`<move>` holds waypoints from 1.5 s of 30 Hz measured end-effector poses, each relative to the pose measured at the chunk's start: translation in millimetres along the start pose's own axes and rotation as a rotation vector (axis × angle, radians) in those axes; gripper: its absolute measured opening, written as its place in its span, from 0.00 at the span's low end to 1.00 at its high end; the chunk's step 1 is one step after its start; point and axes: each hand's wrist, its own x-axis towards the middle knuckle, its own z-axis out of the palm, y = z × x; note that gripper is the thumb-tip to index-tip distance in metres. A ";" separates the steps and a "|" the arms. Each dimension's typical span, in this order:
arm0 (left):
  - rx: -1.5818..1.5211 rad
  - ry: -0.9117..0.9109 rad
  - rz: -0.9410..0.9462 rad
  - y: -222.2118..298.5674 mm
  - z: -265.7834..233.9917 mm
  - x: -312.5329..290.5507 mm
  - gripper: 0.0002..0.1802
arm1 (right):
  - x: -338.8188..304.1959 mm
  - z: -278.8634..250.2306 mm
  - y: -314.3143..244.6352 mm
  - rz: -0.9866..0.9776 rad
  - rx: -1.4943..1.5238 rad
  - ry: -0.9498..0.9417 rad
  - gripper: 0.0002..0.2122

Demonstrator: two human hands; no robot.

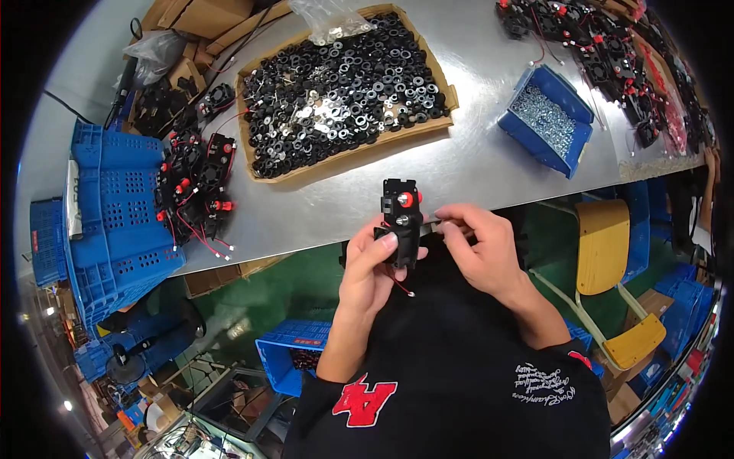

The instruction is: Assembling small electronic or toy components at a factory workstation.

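My left hand (368, 269) is closed around a black plastic assembly (402, 214) with red parts and silver metal posts, held upright at the table's front edge. A thin red and black wire with a white connector (411, 294) dangles below it. Close by on the right, my right hand (483, 246) pinches its thumb and fingers together beside the assembly. A small dark piece shows at its fingertips, too small to name. Further back lies a shallow cardboard tray (352, 154) filled with black rings and silver washers.
A blue bin (535, 157) of small silver screws stands right of the tray. Similar black assemblies (200, 180) pile up at the left beside a blue crate (115, 199), and more (612, 65) lie at the far right. A yellow chair (602, 249) stands beyond the table edge.
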 end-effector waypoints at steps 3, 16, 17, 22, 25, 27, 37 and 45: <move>-0.158 -0.025 -0.024 -5.0 -9.0 -0.5 0.31 | 1.7 0.9 10.2 -0.155 -0.117 0.118 0.07; -0.605 -0.185 -0.082 -20.0 -19.0 -10.9 0.33 | 2.1 6.6 22.6 -0.121 -0.214 0.172 0.06; -0.605 -0.192 -0.079 -20.6 -19.5 -11.8 0.33 | 1.5 6.7 21.8 -0.127 -0.217 0.174 0.06; -0.670 -0.245 -0.079 -24.9 -24.4 -12.2 0.35 | -3.9 8.2 26.7 -0.162 -0.186 0.166 0.06; -0.645 -0.213 -0.045 -18.3 -28.1 -22.8 0.36 | -9.9 15.4 21.4 -0.203 -0.181 0.136 0.05; -0.544 -0.149 -0.007 -14.0 -33.5 -25.6 0.36 | -10.3 20.0 27.3 -0.254 -0.223 0.121 0.05; 0.567 0.659 0.421 121.3 -91.2 -26.6 0.14 | -36.6 9.4 50.6 -0.258 -0.367 -0.028 0.05; 1.809 1.491 0.773 244.6 -161.1 -0.2 0.27 | -19.6 -10.0 42.9 -0.661 -0.489 -0.127 0.12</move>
